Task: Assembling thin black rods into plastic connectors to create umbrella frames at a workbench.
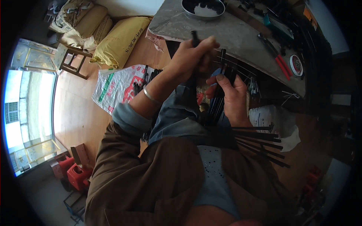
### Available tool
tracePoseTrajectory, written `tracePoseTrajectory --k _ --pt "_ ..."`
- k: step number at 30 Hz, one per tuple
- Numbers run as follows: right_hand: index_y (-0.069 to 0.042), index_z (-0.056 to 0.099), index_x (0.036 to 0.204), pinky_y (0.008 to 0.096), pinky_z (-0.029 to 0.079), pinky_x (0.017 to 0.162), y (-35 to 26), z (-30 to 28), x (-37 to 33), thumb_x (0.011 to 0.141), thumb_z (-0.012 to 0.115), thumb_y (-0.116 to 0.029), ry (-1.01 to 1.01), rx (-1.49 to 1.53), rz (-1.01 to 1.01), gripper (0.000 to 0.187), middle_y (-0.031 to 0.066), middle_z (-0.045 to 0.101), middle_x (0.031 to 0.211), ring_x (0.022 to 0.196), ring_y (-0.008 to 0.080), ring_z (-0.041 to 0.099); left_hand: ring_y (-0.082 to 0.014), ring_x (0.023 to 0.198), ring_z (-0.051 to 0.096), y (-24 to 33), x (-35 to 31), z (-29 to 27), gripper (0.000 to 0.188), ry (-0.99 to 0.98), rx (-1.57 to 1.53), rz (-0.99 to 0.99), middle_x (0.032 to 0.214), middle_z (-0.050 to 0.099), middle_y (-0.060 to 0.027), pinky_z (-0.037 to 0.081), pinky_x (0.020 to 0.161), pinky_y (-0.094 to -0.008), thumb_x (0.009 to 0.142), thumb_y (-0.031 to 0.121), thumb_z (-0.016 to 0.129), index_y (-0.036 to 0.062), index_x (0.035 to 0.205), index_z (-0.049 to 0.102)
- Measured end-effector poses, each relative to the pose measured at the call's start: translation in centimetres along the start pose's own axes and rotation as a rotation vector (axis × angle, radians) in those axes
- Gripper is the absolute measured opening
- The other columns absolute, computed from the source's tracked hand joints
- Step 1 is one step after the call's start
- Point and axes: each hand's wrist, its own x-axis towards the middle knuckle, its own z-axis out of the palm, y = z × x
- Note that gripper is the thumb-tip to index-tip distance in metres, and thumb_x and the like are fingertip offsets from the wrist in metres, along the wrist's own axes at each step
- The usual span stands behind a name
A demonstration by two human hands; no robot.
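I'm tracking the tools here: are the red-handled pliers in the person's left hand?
No, the red-handled pliers lie on the gray tabletop, away from the left hand.

In L hand: dark rod, blk, thick-looking, blunt at far end. Runs near-vertical in view, sticks out past fist, vanishes behind fingers, shows again below. Partly blurred, so exact shape unclear.

In R hand: bunch of blk rods, slim, straight, approx. parallel, slanting slightly. Pass under thumb & fingers, jut out unevenly at far end, reach back twd lap at near end. Overlap heavily, so exact no. can't be told.
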Motion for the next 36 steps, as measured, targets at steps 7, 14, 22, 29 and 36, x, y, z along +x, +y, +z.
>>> tracePoseTrajectory --k 7,14,22,29,36 --pt "0.000 0.056 0.098 0.0234 0.050 0.051 0.6 0.0 0.4 0.095 0.055 -0.019 -0.030 0.042 -0.090 0.019 0.0087 0.066 0.078 0.060 0.0123 0.063 -0.0038 0.061 0.051 -1.6 -3.8 1.2 0.027 0.028 0.153 -0.003 0.076 0.062 0.0005 0.040 0.051 -0.0184 0.087 0.012 0.065 0.0013 0.112 0.063" --pt "-0.001 0.056 0.097 0.0229 0.050 0.051 0.4 -0.4 0.2 0.095 0.055 -0.018 -0.067 0.055 -0.080 0.018 0.0073 0.065 0.077 0.060 0.0117 0.063 -0.0065 0.063 0.056 -1.6 -3.6 1.4 0.024 0.024 0.160 0.032 0.075 0.063 -0.0017 0.045 0.053 -0.0201 0.084 0.007 0.067 -0.0001 0.107 0.062" --pt "0.001 0.057 0.098 0.0223 0.047 0.054 0.2 -0.7 0.5 0.092 0.059 -0.017 -0.026 -0.107 -0.199 0.019 0.0047 0.064 0.076 0.062 0.0101 0.060 -0.0081 0.059 0.057 -1.8 -3.5 2.2 0.022 0.058 0.088 0.024 0.072 0.062 -0.0033 0.046 0.052 -0.0211 0.084 0.006 0.067 -0.0012 0.103 0.060" --pt "0.000 0.064 0.089 0.0247 0.048 0.062 0.0 -2.5 1.7 0.090 0.063 -0.018 -0.044 -0.538 -0.387 0.018 0.0018 0.064 0.074 0.068 0.0082 0.058 -0.0091 0.060 0.057 -2.4 -3.4 1.9 0.024 0.070 -0.009 0.015 0.072 0.063 -0.0036 0.046 0.054 -0.0223 0.084 0.006 0.067 -0.0001 0.106 0.060" --pt "0.000 0.064 0.094 0.0218 0.047 0.068 0.1 -2.8 1.6 0.090 0.063 -0.020 -0.138 -0.127 -0.192 0.020 0.0025 0.065 0.078 0.073 0.0069 0.058 -0.0077 0.061 0.055 -3.0 -3.4 2.0 0.025 -0.020 -0.107 0.017 0.076 0.063 -0.0024 0.045 0.056 -0.0215 0.086 0.011 0.064 0.0002 0.108 0.060"
